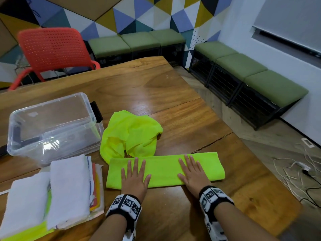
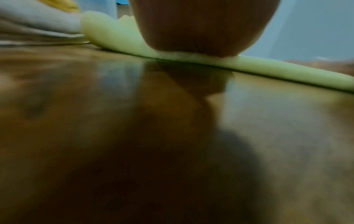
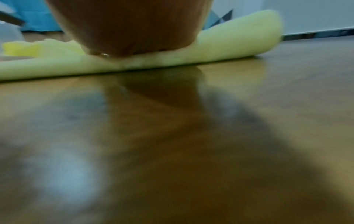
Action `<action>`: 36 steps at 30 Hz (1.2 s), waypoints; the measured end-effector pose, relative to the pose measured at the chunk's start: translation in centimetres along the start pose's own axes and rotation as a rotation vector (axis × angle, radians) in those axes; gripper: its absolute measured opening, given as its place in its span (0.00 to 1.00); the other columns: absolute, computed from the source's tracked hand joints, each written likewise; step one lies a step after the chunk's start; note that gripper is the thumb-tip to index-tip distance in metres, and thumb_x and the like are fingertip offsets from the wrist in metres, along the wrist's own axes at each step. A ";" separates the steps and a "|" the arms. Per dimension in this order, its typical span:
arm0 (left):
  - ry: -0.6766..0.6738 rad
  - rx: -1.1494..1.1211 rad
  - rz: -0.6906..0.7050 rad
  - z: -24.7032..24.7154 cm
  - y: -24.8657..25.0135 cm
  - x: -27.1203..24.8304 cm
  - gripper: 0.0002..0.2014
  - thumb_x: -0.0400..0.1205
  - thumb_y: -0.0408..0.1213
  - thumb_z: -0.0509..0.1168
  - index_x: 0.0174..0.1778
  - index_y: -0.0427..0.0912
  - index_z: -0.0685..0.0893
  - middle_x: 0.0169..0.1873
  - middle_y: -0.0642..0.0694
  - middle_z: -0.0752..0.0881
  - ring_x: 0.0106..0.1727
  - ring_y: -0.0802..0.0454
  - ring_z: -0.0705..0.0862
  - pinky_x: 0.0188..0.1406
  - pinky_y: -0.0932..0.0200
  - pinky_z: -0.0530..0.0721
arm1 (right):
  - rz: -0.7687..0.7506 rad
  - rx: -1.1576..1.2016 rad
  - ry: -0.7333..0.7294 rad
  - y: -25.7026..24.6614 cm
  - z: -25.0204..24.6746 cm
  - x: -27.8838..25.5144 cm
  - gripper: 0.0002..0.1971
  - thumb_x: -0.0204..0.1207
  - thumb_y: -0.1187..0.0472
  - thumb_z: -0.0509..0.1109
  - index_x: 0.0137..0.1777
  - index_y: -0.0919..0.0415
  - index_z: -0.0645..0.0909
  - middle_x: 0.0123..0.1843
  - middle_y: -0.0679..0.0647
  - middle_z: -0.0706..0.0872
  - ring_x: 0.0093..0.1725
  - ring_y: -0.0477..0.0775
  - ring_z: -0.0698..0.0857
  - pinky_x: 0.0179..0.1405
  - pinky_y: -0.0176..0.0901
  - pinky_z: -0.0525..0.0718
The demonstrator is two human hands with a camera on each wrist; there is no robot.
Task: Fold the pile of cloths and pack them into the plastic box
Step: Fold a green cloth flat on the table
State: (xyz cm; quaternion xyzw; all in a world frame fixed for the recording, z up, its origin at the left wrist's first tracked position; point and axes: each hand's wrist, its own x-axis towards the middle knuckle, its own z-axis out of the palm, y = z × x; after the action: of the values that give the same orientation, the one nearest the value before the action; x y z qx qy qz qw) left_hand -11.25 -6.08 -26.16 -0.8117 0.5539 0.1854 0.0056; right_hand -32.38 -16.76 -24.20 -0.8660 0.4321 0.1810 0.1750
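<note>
- Pressing flat on the green cloth [image 1: 165, 168], I have my left hand [image 1: 134, 178] and my right hand [image 1: 192, 173] spread palm-down on it, fingers straight and gripping nothing.
- It lies as a long folded strip across the lower middle of the head view, on the wooden table [image 1: 156, 87], its near edge just ahead of my wrists.
- To do this step well, I think I should sweep both palms outward to smooth the layers and set the crease, then bring one end over the other so the edges meet squarely (a skewed strip would make a lopsided bundle).
- Its colour is a bright lime, the surface smooth, the right end rounded where the fold turns; from the wrist views it sits low and even under my palms.
- Behind it, touching its far edge, a crumpled green cloth [image 1: 130, 133] waits unfolded.
- At lower left are folded white cloths [image 1: 69, 185] on a stack of others.
- Further up on the left stands the plastic box [image 1: 52, 126], clear, open-topped and holding no cloths.
</note>
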 end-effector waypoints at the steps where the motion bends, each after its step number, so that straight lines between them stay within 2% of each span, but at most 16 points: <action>1: 0.037 -0.030 -0.019 0.0 -0.5 0.1 0.47 0.69 0.68 0.11 0.80 0.49 0.46 0.81 0.46 0.47 0.81 0.45 0.42 0.73 0.47 0.27 | 0.021 0.003 0.024 1.0 -0.1 -0.2 0.57 0.43 0.27 0.02 0.73 0.58 0.23 0.74 0.52 0.21 0.75 0.54 0.24 0.75 0.47 0.27; 2: 0.033 -0.066 -0.039 0.1 -0.9 -0.2 0.51 0.61 0.70 0.06 0.78 0.49 0.38 0.79 0.49 0.37 0.78 0.47 0.34 0.72 0.48 0.24 | 0.052 0.000 0.016 2.1 -0.4 -0.5 0.58 0.41 0.27 0.02 0.73 0.57 0.22 0.74 0.51 0.20 0.75 0.52 0.23 0.75 0.47 0.28; 4: 0.067 -0.076 -0.046 0.0 -1.1 -0.5 0.54 0.55 0.71 0.03 0.76 0.50 0.33 0.76 0.51 0.31 0.76 0.49 0.29 0.71 0.47 0.25 | 0.126 -0.011 0.002 4.1 -0.7 -0.9 0.56 0.42 0.27 0.02 0.73 0.54 0.22 0.74 0.50 0.21 0.75 0.50 0.24 0.77 0.49 0.30; 6: -0.010 -0.049 -0.066 -0.4 -1.1 -0.5 0.56 0.48 0.71 0.01 0.73 0.50 0.28 0.73 0.52 0.26 0.77 0.50 0.28 0.72 0.47 0.25 | 0.228 -0.001 -0.010 5.9 -1.6 -1.5 0.46 0.60 0.27 0.12 0.76 0.53 0.23 0.78 0.50 0.23 0.78 0.51 0.27 0.79 0.55 0.33; 8: -0.066 -0.064 -0.058 -1.2 -1.5 -0.5 0.57 0.46 0.74 0.04 0.72 0.48 0.26 0.71 0.52 0.23 0.77 0.51 0.27 0.72 0.47 0.20 | 0.329 -0.051 0.005 6.9 -2.6 -2.6 0.33 0.82 0.38 0.33 0.80 0.54 0.28 0.82 0.54 0.29 0.82 0.57 0.32 0.81 0.59 0.36; 11: -0.099 0.054 0.096 -2.0 -2.3 -1.0 0.51 0.60 0.71 0.29 0.77 0.45 0.30 0.74 0.49 0.27 0.79 0.48 0.31 0.63 0.50 0.10 | 0.165 -0.116 0.084 6.1 -3.1 -4.3 0.31 0.83 0.48 0.50 0.83 0.54 0.44 0.85 0.55 0.42 0.85 0.57 0.45 0.82 0.54 0.40; 13: -0.103 0.170 0.187 -2.8 -2.0 -2.0 0.48 0.65 0.60 0.47 0.82 0.45 0.46 0.79 0.46 0.45 0.82 0.40 0.56 0.75 0.44 0.28 | -0.027 -0.165 0.051 4.3 -2.1 -5.0 0.31 0.74 0.51 0.56 0.79 0.52 0.60 0.81 0.55 0.63 0.80 0.59 0.65 0.80 0.55 0.59; 14: -0.059 0.198 0.218 -2.9 -1.8 -2.0 0.43 0.69 0.53 0.53 0.82 0.46 0.50 0.80 0.47 0.48 0.81 0.39 0.59 0.79 0.44 0.36 | -0.046 -0.159 0.050 3.6 -1.6 -5.0 0.31 0.69 0.51 0.57 0.76 0.51 0.65 0.78 0.55 0.70 0.76 0.60 0.72 0.76 0.56 0.67; 15: -0.003 0.199 0.238 -2.9 -1.5 -2.0 0.39 0.75 0.43 0.56 0.83 0.48 0.47 0.81 0.48 0.44 0.83 0.40 0.53 0.80 0.45 0.38 | -0.042 -0.133 0.081 3.0 -1.2 -4.8 0.32 0.69 0.53 0.57 0.76 0.51 0.64 0.79 0.55 0.69 0.76 0.60 0.72 0.75 0.56 0.69; 18: -0.143 0.210 0.128 -3.3 -1.5 -1.7 0.41 0.81 0.24 0.56 0.82 0.53 0.39 0.83 0.51 0.37 0.84 0.47 0.39 0.82 0.44 0.43 | 0.139 -0.088 0.069 2.2 -1.0 -4.6 0.35 0.79 0.63 0.55 0.84 0.52 0.45 0.85 0.49 0.45 0.84 0.55 0.48 0.83 0.54 0.51; 22: -0.122 0.241 -0.004 -3.8 -2.6 -1.9 0.38 0.84 0.23 0.50 0.82 0.51 0.35 0.82 0.46 0.36 0.84 0.41 0.40 0.81 0.40 0.46 | 0.257 -0.146 0.033 2.5 -1.2 -4.4 0.36 0.80 0.73 0.47 0.82 0.58 0.32 0.84 0.51 0.34 0.84 0.57 0.40 0.83 0.55 0.47; 28: -0.170 0.175 -0.129 -2.7 -3.4 -2.9 0.39 0.82 0.18 0.46 0.81 0.49 0.32 0.81 0.43 0.32 0.83 0.38 0.36 0.83 0.41 0.45 | 0.415 -0.100 -0.039 3.8 -2.2 -5.1 0.32 0.80 0.75 0.40 0.82 0.62 0.33 0.84 0.56 0.34 0.84 0.62 0.38 0.82 0.60 0.42; 30: -0.133 0.075 -0.144 -2.7 -3.4 -3.0 0.40 0.81 0.22 0.51 0.82 0.51 0.37 0.82 0.43 0.33 0.83 0.39 0.37 0.83 0.43 0.47 | 0.448 -0.068 0.021 3.7 -2.9 -5.2 0.30 0.82 0.72 0.41 0.83 0.62 0.37 0.84 0.58 0.35 0.83 0.64 0.38 0.82 0.62 0.42; 32: -0.013 -0.173 -0.240 -3.0 -3.4 -2.9 0.36 0.79 0.28 0.58 0.82 0.52 0.53 0.82 0.41 0.39 0.84 0.40 0.42 0.82 0.48 0.53 | 0.450 -0.016 0.092 3.2 -3.6 -4.8 0.30 0.83 0.68 0.46 0.83 0.60 0.41 0.84 0.60 0.36 0.84 0.64 0.40 0.83 0.59 0.45; 34: 0.142 -0.443 -0.365 -3.6 -3.4 -2.5 0.26 0.79 0.32 0.60 0.76 0.49 0.70 0.82 0.38 0.48 0.83 0.40 0.50 0.81 0.50 0.58 | 0.297 -0.016 0.121 1.6 -3.7 -4.2 0.30 0.84 0.63 0.49 0.83 0.56 0.41 0.84 0.59 0.35 0.84 0.61 0.41 0.83 0.55 0.47; 36: 0.227 -0.571 -0.436 -4.0 -3.4 -2.0 0.24 0.81 0.36 0.61 0.75 0.44 0.71 0.79 0.33 0.59 0.80 0.37 0.60 0.78 0.47 0.63 | 0.065 -0.043 0.102 -0.7 -3.1 -3.4 0.28 0.86 0.52 0.42 0.83 0.53 0.39 0.84 0.57 0.33 0.84 0.60 0.41 0.83 0.52 0.47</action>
State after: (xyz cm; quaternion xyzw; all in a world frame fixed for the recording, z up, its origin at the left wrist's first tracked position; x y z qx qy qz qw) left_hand -7.62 -3.80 -22.45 -0.8949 0.2911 0.2357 -0.2428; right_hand -33.18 -15.50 -19.81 -0.8633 0.4642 0.1513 0.1282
